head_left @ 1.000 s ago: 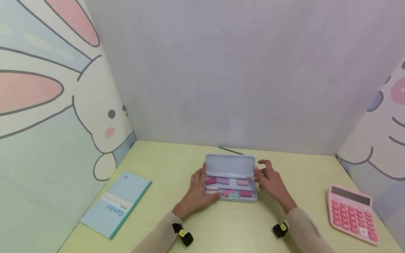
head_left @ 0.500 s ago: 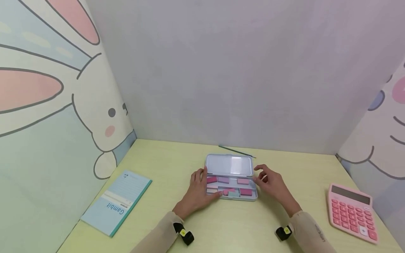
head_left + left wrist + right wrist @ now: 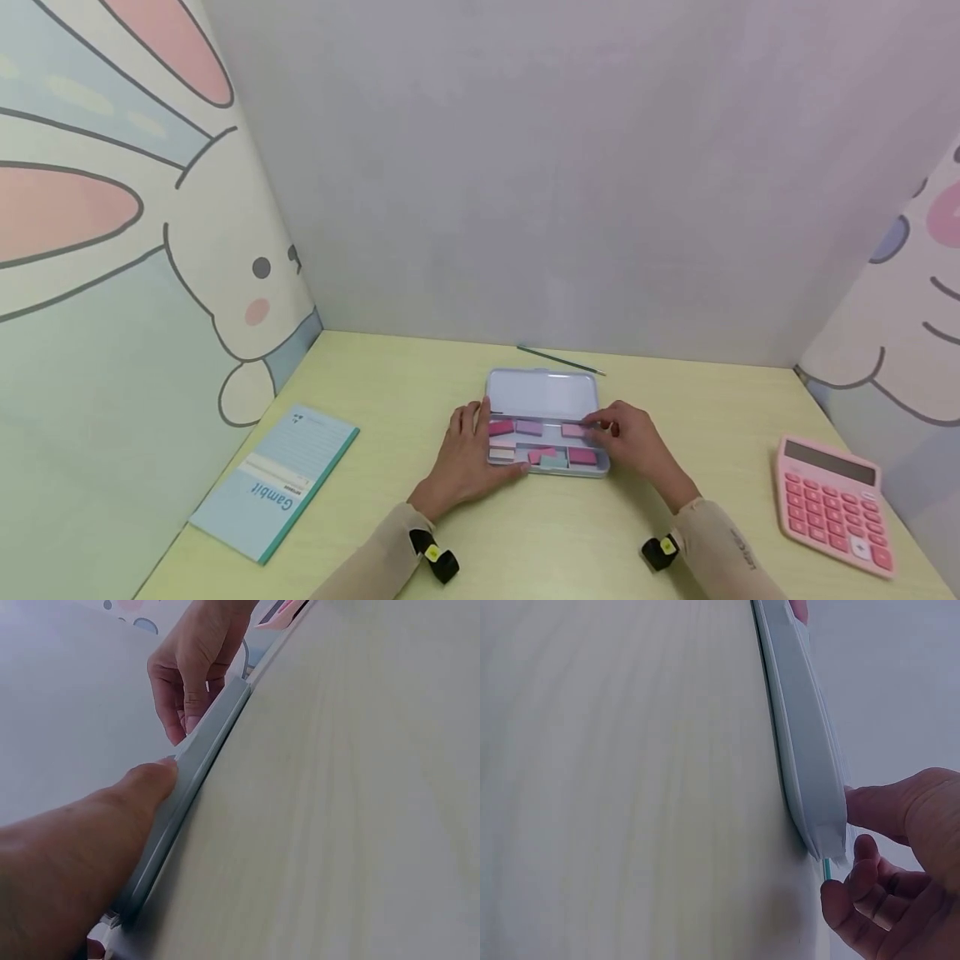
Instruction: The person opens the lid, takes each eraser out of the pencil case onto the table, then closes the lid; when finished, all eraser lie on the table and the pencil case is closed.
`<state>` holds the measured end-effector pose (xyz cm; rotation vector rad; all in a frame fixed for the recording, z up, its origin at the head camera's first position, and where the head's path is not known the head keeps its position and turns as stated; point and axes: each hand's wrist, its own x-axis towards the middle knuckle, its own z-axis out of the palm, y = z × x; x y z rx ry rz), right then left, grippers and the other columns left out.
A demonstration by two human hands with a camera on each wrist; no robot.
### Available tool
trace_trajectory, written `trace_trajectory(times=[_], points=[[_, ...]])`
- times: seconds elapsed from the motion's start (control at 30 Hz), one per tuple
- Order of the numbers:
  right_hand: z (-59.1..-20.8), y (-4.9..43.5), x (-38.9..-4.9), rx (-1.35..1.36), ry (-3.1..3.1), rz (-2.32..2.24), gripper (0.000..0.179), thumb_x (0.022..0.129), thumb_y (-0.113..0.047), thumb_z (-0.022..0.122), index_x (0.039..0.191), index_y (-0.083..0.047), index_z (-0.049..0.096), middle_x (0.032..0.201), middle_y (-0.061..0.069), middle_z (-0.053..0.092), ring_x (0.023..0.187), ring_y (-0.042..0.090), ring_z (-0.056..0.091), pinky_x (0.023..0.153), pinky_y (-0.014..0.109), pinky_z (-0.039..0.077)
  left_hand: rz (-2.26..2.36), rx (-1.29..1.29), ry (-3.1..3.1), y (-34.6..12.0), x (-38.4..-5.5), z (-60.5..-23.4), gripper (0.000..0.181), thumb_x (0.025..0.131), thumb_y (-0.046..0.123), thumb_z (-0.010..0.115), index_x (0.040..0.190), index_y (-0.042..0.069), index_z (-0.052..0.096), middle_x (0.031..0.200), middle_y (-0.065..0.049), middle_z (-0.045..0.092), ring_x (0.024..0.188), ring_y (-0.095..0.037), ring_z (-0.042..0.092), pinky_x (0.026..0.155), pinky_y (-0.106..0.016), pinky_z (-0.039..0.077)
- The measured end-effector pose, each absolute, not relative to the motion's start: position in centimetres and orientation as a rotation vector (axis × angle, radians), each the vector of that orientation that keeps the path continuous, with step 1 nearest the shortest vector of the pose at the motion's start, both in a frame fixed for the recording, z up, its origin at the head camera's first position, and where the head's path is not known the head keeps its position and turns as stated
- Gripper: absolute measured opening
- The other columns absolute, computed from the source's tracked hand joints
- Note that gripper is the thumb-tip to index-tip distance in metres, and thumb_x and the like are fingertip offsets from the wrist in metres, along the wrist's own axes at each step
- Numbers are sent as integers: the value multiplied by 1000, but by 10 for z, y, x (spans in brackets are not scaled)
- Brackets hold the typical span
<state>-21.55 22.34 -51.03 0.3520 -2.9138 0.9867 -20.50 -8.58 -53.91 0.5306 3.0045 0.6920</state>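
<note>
Flanking an open case (image 3: 552, 434) from both ends

The case lay on the pale yellow table (image 3: 397, 383), its lid (image 3: 542, 394) leaning back. The left hand (image 3: 467, 461) spread wide along the left end, thumb on the front edge. The right hand (image 3: 637, 440) had thumb and forefinger close together beside the pale pink block (image 3: 572, 431); whether they pinched it could not be told. A slim green stick (image 3: 560, 360) lay behind.

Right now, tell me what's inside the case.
The open case holds pink, purple, whitish and pale teal blocks. The left hand hides part of its left end, the right hand part of its right; anything beneath is unseen.
</note>
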Motion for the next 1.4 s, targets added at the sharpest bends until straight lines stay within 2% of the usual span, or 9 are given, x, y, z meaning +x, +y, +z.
trace_trajectory(times=[0.3,0.57,0.8,1.1,1.4], points=[[-512,219,-219,288,-2992,988,21,94,-15,82,114,-9,85,97,4,67,84,17,52,68,24,42,703,539,3007,-86,-204,-537,129,84,82,68,172,2,17,168,-22,33,156,-44,31,127,-60,36],[-511,215,-218,267,-2985,974,12,93,-12,82,105,-10,85,95,4,66,84,18,52,71,27,41,723,524,2996,-84,-205,-539,128,84,82,67,172,5,16,169,-20,33,157,-43,30,128,-59,35],[-511,213,-218,324,-2998,944,7,93,-11,82,100,-11,81,96,4,65,85,18,52,74,30,43,713,534,3016,-86,-203,-540,127,83,81,69,171,2,20,166,-22,36,154,-44,33,124,-60,39],[-506,209,-220,352,-3016,844,11,91,-12,84,95,-14,73,98,4,64,85,18,54,74,34,46,726,529,3012,-87,-204,-539,128,84,82,67,172,4,17,168,-20,34,156,-42,31,126,-59,37],[-498,209,-216,348,-3025,819,12,91,-12,85,90,-17,74,85,-2,68,78,16,53,71,31,44,733,535,3014,-86,-205,-538,128,83,83,67,172,5,18,167,-19,36,155,-43,32,125,-60,38]])
